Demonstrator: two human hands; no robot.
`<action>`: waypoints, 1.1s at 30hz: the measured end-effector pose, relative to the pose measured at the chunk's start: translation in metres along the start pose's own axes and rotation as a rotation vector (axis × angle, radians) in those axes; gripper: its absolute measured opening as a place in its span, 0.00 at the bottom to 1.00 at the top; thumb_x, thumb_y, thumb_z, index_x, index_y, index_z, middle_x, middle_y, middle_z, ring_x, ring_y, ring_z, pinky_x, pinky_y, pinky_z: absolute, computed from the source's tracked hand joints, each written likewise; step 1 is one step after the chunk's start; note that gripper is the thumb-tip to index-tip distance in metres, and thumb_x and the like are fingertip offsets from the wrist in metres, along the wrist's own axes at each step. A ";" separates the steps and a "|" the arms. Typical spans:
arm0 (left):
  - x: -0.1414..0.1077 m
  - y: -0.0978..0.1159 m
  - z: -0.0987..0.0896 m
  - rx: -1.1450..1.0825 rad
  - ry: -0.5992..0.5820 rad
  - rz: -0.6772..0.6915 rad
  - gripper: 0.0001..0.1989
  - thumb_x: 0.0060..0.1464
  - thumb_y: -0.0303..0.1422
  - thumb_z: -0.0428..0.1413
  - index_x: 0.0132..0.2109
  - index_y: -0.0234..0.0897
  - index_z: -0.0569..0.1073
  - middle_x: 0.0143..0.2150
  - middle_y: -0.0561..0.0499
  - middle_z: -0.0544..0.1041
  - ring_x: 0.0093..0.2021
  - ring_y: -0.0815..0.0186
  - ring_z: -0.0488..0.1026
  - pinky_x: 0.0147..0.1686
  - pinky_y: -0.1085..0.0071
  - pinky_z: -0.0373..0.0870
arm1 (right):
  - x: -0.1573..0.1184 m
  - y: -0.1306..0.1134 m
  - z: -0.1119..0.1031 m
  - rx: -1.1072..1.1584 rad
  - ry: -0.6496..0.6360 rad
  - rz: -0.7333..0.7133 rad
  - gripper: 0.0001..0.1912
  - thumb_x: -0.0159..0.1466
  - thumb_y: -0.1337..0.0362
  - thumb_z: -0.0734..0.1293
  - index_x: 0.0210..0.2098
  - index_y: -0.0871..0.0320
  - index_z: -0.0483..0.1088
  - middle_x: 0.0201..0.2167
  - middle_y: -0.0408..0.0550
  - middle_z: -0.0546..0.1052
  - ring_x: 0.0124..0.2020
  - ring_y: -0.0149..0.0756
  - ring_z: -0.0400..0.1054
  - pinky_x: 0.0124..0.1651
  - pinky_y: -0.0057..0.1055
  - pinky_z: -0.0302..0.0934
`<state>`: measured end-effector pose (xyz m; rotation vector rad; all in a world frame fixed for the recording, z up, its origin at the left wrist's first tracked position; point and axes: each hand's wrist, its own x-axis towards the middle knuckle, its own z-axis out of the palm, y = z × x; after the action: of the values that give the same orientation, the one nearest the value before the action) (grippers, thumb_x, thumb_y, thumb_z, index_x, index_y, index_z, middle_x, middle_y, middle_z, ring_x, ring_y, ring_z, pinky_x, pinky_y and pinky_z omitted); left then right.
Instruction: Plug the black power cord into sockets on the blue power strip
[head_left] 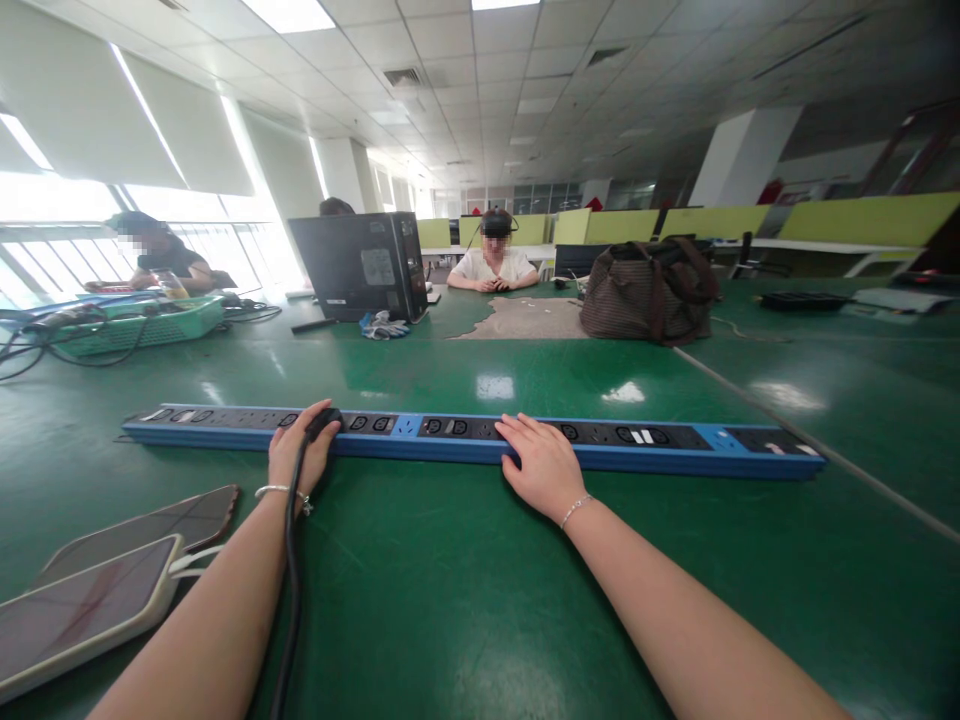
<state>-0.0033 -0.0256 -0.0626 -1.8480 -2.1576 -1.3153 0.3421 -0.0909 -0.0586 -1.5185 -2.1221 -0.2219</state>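
Observation:
A long blue power strip with black socket panels lies crosswise on the green table. My left hand is closed around a black power plug at the strip's left part; whether the plug sits fully in a socket cannot be seen. From the plug a black cable runs down along my left forearm. My right hand lies flat over the strip right of its middle, fingers stretched across the sockets and thumb at the near side. It holds nothing.
Two phones lie at the near left, one with a white cable. Farther back are a green basket with cables, a black computer case, gloves and a brown bag. One person sits opposite, another at the left.

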 end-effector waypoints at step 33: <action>-0.029 0.077 0.027 0.023 -0.138 0.302 0.16 0.58 0.36 0.47 0.52 0.47 0.70 0.54 0.50 0.74 0.60 0.62 0.62 0.61 0.54 0.46 | 0.000 0.000 0.001 0.017 0.004 -0.004 0.23 0.60 0.65 0.60 0.55 0.56 0.67 0.58 0.43 0.68 0.59 0.39 0.58 0.60 0.40 0.50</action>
<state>0.0819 -0.0373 -0.0505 -2.2053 -1.8401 -1.1265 0.3422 -0.0903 -0.0594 -1.5028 -2.1191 -0.2073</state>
